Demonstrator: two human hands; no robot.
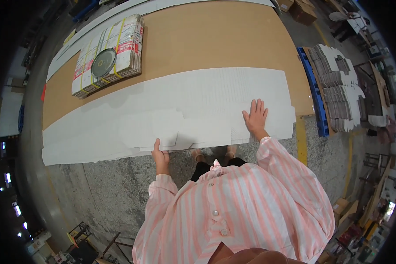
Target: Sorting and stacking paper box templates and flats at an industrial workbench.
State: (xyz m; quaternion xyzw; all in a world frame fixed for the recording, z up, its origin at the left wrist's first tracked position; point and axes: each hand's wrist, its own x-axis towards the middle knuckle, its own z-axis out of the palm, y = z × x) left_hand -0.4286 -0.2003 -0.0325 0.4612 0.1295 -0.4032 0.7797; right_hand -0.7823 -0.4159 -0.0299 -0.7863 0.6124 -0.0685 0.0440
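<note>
My right hand (256,119) lies flat, fingers stretched out, on the right part of a long white cardboard sheet (215,92). At the near edge, my left hand (160,157) has its thumb on top of a smaller white cardboard piece (163,140), its other fingers partly hidden at or under the edge. This smaller piece lies over the long white sheet, with other overlapping white pieces beside it. Beneath the white sheet is a large brown cardboard sheet (215,35).
A strapped bundle of flattened printed cartons (127,48) sits at the far left, with a round dark green lid-like disc (104,63) on top. To the right, stacked grey-white cardboard (339,88) rests by a blue pallet (314,94). A person (352,24) is at the far right.
</note>
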